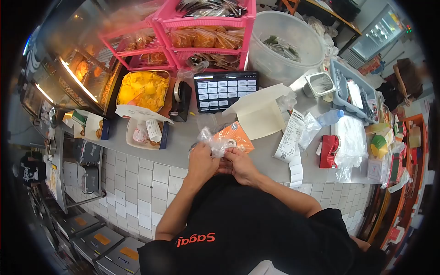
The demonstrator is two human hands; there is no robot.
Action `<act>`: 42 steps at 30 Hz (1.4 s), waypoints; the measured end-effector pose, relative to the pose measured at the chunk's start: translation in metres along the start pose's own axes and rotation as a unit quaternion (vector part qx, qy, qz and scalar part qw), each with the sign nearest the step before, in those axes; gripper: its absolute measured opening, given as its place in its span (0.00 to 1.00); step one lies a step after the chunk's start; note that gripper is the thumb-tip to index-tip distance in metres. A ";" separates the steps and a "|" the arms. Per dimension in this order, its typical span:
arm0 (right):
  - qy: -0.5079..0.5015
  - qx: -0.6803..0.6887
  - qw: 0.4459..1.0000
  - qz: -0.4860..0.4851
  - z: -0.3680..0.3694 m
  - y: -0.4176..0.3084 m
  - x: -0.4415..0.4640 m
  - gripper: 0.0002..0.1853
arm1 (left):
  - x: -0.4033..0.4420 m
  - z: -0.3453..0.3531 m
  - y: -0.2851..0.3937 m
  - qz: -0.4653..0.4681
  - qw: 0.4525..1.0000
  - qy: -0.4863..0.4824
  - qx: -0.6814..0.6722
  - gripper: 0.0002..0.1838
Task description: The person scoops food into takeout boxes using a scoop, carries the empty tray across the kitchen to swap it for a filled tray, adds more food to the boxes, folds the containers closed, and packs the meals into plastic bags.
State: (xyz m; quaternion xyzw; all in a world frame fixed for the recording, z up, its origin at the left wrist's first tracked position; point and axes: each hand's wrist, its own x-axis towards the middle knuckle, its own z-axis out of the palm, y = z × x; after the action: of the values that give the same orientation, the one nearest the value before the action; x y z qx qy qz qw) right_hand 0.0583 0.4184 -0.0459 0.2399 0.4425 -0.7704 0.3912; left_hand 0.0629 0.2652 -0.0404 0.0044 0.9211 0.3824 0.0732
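Note:
My left hand (201,158) and my right hand (239,165) are close together at the counter's front edge, fingers closed on a crumpled clear plastic bag (213,143). What is inside the bag cannot be made out. Just behind my hands lies an orange box (237,135) with a white round mark. An opened cream-coloured carton (261,110) stands beyond it, lid raised. Farther left, an open box (145,136) holds a wrapped item and a small white packet. Behind the bag stands a tablet (227,91) showing rows of white buttons.
Pink racks (206,50) with bagged food stand at the back, beside a large clear tub (286,43). A tray of yellow food (143,90) is at the left. To the right are a printed receipt (291,135), a red tape dispenser (328,152) and a grey-blue crate (353,91).

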 end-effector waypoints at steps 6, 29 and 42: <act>-0.025 -0.004 1.000 -0.019 -0.002 -0.003 -0.003 0.09 | -0.010 0.016 -0.003 0.075 0.985 0.149 -0.052 0.11; 0.062 -0.353 0.868 -0.343 -0.021 -0.002 -0.003 0.12 | 0.004 0.024 -0.017 -0.078 0.918 0.100 -0.376 0.11; 0.041 -0.345 0.889 -0.298 -0.017 -0.005 0.007 0.08 | 0.001 0.023 -0.020 -0.053 0.923 0.107 -0.367 0.10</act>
State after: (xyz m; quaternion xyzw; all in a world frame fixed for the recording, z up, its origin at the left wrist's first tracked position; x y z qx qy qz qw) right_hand 0.0508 0.4321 -0.0569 -0.0221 0.7465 -0.6395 0.1826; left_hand 0.0656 0.2677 -0.0709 -0.1128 0.7178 0.6870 -0.0088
